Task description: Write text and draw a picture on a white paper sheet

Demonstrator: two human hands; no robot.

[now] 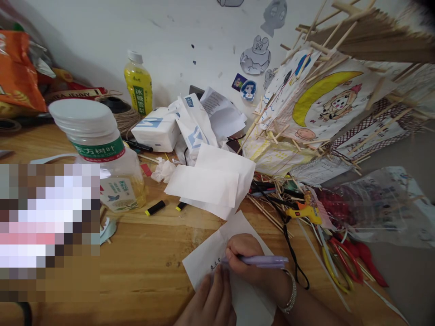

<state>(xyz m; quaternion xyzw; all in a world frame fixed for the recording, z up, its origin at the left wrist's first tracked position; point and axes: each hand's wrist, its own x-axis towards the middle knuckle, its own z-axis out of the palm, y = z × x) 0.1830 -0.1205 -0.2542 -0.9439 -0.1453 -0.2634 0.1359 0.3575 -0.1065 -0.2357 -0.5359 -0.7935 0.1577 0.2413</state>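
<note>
On my left a capped tea bottle point(102, 154) stands well clear of the work; my left hand point(209, 301) lies flat, fingers pressed together, pinning the near end of a white paper slip point(217, 253) on the counter point(142, 262). My right hand point(246, 260) pinches a lilac pen point(263, 261), tip on the slip by some small writing. The slip could skid and smear if my left lifts, and further right the loose sticks point(268, 213) and black cord point(295, 267) could snag my wrist

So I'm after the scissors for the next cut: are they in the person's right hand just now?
No. The right hand holds a purple pen on the white paper, while the red-handled scissors lie on the table to its right.
</note>
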